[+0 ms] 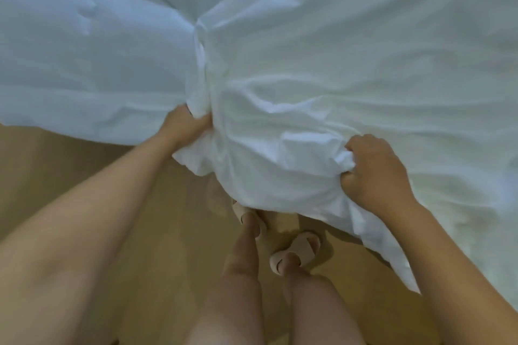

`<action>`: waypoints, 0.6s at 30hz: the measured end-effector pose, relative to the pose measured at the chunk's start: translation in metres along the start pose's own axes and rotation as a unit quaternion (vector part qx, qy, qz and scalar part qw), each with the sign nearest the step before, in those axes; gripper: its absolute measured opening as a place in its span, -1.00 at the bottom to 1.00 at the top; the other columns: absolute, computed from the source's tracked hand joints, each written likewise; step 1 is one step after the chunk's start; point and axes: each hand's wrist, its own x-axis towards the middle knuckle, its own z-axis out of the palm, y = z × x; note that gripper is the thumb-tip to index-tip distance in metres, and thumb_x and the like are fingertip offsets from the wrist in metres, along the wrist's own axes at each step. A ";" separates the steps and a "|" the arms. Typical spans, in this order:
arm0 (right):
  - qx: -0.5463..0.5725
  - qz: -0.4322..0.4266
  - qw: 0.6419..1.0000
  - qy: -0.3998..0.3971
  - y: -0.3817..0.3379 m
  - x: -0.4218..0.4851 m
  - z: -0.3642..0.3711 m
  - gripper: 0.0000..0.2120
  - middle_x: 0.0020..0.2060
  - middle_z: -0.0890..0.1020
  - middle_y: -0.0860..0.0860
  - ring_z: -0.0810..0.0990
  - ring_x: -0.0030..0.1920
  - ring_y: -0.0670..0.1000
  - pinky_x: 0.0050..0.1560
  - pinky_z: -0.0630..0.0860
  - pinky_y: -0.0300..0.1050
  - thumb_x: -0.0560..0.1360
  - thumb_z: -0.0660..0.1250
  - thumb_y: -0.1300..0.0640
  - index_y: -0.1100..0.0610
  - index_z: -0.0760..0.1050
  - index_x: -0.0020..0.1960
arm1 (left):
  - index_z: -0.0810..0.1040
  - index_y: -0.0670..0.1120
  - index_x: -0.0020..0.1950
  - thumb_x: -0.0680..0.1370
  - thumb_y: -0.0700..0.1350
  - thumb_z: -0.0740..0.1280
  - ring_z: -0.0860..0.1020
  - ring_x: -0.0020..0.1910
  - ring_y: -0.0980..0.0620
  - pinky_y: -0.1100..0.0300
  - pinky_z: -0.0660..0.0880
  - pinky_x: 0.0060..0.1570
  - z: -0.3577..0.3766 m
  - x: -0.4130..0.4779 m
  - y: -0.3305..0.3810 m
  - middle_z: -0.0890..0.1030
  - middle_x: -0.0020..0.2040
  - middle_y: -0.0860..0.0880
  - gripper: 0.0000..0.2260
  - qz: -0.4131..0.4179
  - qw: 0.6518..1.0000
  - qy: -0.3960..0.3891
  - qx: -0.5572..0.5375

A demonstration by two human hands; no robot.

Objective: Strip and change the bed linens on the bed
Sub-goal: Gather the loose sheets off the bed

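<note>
A white duvet cover [322, 87] lies crumpled across the right and middle of the bed, its near edge hanging over the bedside. To the left lies a paler quilted duvet [78, 45], partly under the cover's bunched edge. My left hand [185, 126] grips a bunched fold where cover and duvet meet. My right hand [375, 171] is curled into a fist round a handful of the cover near the bed's edge. The mattress is hidden beneath the linen.
Light wooden floor [98, 165] runs along the near side of the bed. My bare legs and feet in pale slippers [297, 252] stand close against the bed, partly under the hanging fabric.
</note>
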 end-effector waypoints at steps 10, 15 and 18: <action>-0.066 -0.087 0.994 0.007 -0.122 0.051 0.054 -0.32 0.25 0.32 0.12 0.30 0.24 0.17 0.18 0.26 0.06 0.33 0.34 -0.16 0.11 0.24 0.33 | 0.48 0.02 0.29 0.16 0.38 0.35 0.54 0.10 0.00 0.09 0.47 0.04 0.005 0.030 -0.033 0.57 0.14 0.05 -0.22 -0.008 0.986 -0.069 -0.150; -0.341 -0.069 0.930 -0.120 -0.146 0.086 0.111 -0.01 0.48 -0.15 0.25 -0.19 0.49 0.27 0.31 -0.07 0.50 0.44 0.32 -0.18 0.15 -0.30 0.51 | 0.53 0.02 0.15 0.38 0.11 0.46 0.61 0.01 0.02 0.11 0.53 -0.01 -0.002 0.039 -0.044 0.62 0.02 0.06 -0.61 -0.012 0.965 -0.096 -0.243; -0.407 -0.097 0.902 -0.108 -0.141 0.099 0.113 -0.31 0.42 0.13 0.25 0.14 0.43 0.26 0.30 0.24 0.30 0.54 0.24 0.06 0.25 -0.04 0.50 | 0.54 0.00 0.13 0.44 0.03 0.45 0.62 -0.01 0.02 0.14 0.54 -0.06 0.000 0.039 -0.049 0.64 0.01 0.04 -0.70 -0.016 0.956 -0.132 -0.262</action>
